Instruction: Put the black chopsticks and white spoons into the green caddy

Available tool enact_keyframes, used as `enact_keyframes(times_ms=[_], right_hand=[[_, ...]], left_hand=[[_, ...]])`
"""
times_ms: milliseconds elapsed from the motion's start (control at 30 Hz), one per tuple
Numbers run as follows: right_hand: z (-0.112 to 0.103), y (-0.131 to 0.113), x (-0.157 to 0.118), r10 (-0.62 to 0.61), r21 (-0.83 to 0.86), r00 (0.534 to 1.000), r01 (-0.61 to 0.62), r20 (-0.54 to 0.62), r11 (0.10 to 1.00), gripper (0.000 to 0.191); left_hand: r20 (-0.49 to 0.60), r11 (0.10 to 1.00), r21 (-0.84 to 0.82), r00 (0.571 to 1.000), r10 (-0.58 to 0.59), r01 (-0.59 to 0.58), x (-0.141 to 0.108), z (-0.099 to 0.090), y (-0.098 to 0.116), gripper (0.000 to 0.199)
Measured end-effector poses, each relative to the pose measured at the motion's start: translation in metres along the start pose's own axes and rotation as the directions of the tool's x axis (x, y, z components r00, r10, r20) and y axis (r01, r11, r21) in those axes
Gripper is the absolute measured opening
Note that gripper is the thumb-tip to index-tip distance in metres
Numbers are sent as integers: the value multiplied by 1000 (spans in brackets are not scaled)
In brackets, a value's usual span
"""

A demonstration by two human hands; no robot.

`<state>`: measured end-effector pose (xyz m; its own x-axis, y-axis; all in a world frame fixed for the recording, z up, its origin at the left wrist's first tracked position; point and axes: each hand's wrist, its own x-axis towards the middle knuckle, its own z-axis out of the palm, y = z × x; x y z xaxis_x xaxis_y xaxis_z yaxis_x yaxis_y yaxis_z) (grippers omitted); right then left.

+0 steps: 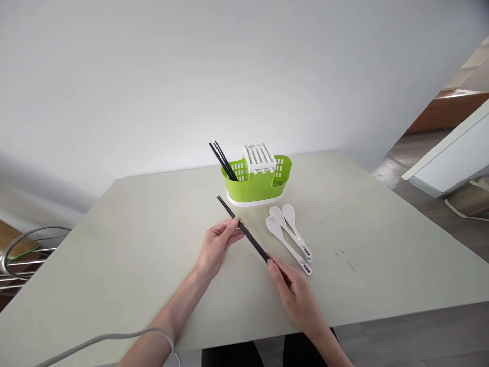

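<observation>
A pair of black chopsticks [253, 242] slants across the table between my hands. My left hand [218, 241] is closed on them partway along, thumb on top. Around their near end my right hand [291, 286] is closed too. Just right of them lie three white spoons [291, 235], bowls pointing away from me. Beyond my hands stands a green cutlery basket [256, 188] with a white slotted rack [260, 157] across its middle. Several more black chopsticks [224, 162] lean in its left compartment.
The pale table [145, 255] reaches back to a white wall [171, 92]. A grey cable [114, 336] runs over my left forearm. At the far left is a metal rack [26, 267]; a white panel [454, 148] stands beyond the right edge.
</observation>
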<state>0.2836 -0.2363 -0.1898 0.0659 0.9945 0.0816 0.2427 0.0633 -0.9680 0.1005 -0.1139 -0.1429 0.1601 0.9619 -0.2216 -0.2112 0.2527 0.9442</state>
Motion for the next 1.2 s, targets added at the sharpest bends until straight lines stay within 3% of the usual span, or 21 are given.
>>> enact_keyframes(times_ms=[267, 433, 533, 733, 867, 1000, 1200], right_hand=[[1, -2, -2, 25, -24, 1000, -25, 15, 999, 53], [1, -1, -2, 46, 17, 999, -47, 20, 999, 52], [1, -2, -2, 40, 39, 997, -42, 64, 998, 49], [3, 0, -1, 52, 38, 994, -56, 97, 998, 47], [4, 1, -1, 34, 52, 994, -39, 104, 998, 46], [3, -2, -1, 8, 52, 995, -13, 97, 999, 44], [2, -5, -1, -15, 63, 995, 10, 94, 998, 45]], left_hand=[[-85, 989, 131, 993, 85, -74, 2, -12, 24, 41], [-207, 981, 83, 960, 188, -174, 10, -19, 48, 43], [-316, 952, 57, 899, 303, -301, 25, -27, 79, 43], [-427, 823, 206, 708, 562, -529, 57, -34, 152, 36], [-450, 795, 286, 658, 604, -535, 79, -32, 181, 32], [-439, 789, 366, 657, 613, -493, 102, -27, 187, 30], [-402, 772, 471, 676, 618, -426, 118, -15, 172, 27]])
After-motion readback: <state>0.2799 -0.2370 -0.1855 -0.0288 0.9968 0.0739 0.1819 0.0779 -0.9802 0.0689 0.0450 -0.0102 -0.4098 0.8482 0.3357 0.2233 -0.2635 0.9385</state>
